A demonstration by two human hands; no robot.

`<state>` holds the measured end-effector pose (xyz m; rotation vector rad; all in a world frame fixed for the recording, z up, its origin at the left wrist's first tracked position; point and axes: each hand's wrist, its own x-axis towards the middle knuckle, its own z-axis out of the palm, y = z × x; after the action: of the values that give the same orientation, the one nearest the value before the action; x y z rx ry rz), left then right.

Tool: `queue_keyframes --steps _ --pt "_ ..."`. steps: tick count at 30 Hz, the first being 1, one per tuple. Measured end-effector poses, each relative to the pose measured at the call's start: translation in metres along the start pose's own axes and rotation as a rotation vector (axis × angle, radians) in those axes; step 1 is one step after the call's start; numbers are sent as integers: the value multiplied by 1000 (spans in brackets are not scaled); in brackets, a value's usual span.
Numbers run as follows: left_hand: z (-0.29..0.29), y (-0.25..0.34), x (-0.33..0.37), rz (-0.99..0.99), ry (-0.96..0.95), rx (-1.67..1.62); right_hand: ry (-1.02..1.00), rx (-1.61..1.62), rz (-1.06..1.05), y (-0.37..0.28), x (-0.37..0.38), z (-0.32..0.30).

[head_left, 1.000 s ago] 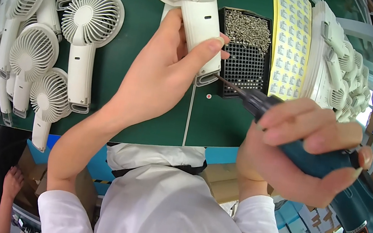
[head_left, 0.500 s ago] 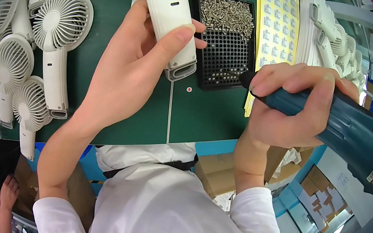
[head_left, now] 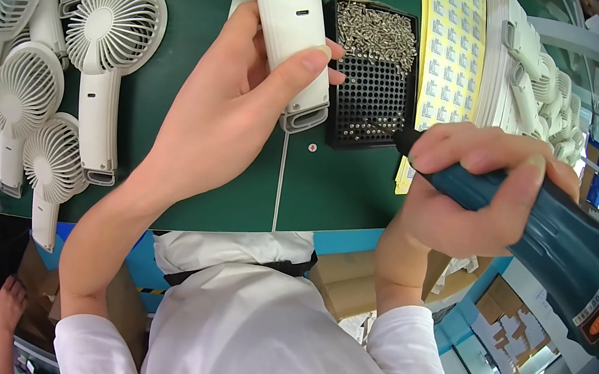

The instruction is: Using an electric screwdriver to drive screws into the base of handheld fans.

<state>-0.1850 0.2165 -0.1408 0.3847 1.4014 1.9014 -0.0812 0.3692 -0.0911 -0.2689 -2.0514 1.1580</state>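
My left hand (head_left: 237,109) is closed around the handle of a white handheld fan (head_left: 292,27), its round grille at the top edge of the view. The fan's handle end points toward me, and a small dark slot shows on its side. Just right of it lies a black screw tray (head_left: 372,96), with loose silver screws (head_left: 377,33) heaped in its far part and several standing in holes at its near part. My right hand (head_left: 473,188) grips a dark blue electric screwdriver (head_left: 564,239), whose black tip end is beside the tray's near right corner.
Many white fans (head_left: 104,27) lie piled on the left of the green table (head_left: 227,218). Sheets of yellow-edged stickers (head_left: 452,58) lie right of the tray, with more fans (head_left: 550,86) beyond. A small round red-and-white piece (head_left: 312,147) rests near the tray. Another person's hand (head_left: 11,302) shows lower left.
The fan in my left hand and the tray appear slightly farther right in view. My right hand and the screwdriver sit a little lower, the tool's rear end tilted down more.
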Motion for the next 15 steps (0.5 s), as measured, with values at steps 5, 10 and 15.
queue_keyframes --steps 5,10,15 --pt "-3 -2 -1 13 -14 -9 209 389 10 -24 3 21" --pt "-1 -3 -1 10 -9 -9 180 473 1 -45 4 30" --pt "-2 -5 0 5 -22 -9 179 425 69 -46 3 36"
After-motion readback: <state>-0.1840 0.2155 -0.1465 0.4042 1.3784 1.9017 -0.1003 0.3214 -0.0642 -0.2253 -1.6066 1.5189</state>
